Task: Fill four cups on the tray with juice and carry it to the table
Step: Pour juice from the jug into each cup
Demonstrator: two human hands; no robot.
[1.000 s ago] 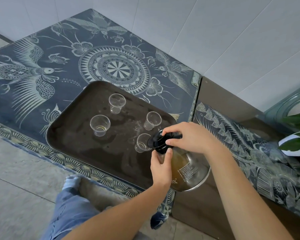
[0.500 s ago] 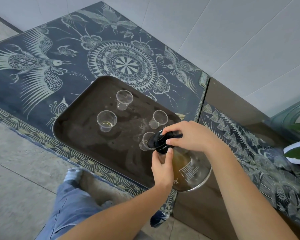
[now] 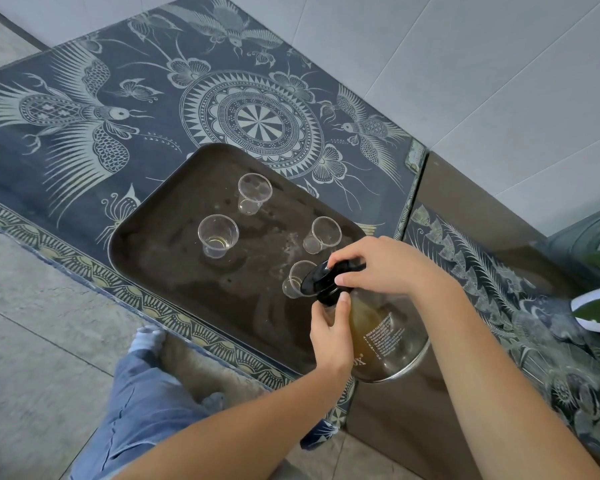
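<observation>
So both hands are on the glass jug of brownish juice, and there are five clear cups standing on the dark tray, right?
Not quite: the head view shows four clear cups on the dark tray, not five. The rest holds: the left hand is at the neck of the glass jug of brownish juice and the right hand is at its black top.

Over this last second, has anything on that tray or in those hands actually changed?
Nothing visibly changed. Both hands, the right hand on the black lid and the left hand at the jug's neck, hold as before; four cups sit unmoved on the tray.
</observation>
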